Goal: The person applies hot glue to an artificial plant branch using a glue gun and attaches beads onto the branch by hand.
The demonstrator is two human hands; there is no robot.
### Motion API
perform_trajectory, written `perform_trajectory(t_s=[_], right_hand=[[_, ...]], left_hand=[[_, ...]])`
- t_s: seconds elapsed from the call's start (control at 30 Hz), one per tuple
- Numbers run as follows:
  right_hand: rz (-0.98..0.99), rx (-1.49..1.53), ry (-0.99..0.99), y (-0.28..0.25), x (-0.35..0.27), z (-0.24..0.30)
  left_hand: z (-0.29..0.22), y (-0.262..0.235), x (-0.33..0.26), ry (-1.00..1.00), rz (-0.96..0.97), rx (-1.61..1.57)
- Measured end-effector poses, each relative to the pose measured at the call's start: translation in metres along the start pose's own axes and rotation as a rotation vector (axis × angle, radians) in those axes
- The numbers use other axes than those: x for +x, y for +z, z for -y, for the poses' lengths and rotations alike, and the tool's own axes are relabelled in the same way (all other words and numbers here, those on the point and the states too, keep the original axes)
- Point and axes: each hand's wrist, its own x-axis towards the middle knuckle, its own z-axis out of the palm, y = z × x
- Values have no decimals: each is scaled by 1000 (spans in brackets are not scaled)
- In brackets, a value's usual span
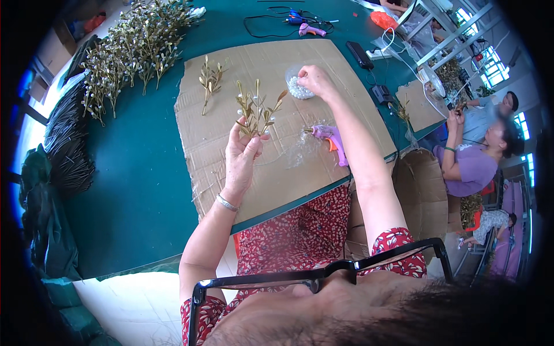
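Note:
My left hand [239, 161] is closed round the stem of a gold artificial leaf sprig [257, 108], held upright over a cardboard sheet [231, 184]. White pearl beads show low on the sprig, near my fingers. My right hand [315, 81] reaches into a clear round tub of white pearl beads [299, 90]. Its fingers are pinched together, and whatever is between them is hidden. Below the tub, a purple glue gun [339, 147] with an orange trigger lies on the cardboard, glue strings around its nozzle. Another gold sprig [209, 83] lies at the cardboard's far left.
Finished-looking sprigs [133, 49] are heaped at the far left of the green table [133, 190], beside a bundle of dark stems [69, 138]. Another glue gun [312, 30] and cables lie at the back. A black power adapter [359, 55] sits at right. Co-workers [473, 167] sit beyond.

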Motion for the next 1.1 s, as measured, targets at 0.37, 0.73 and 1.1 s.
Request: perform_trajectory(t_s=[0.37,0.73,1.1], right_hand=[[66,194,99,3,1,-8],[174,1895,135,-31,-153,71],[60,1786,195,-26,-177,87]], left_hand=[[2,-2,0,13,-2,-12],[4,10,-10,-9,85,71],[8,9,-13,-17,116,129]])
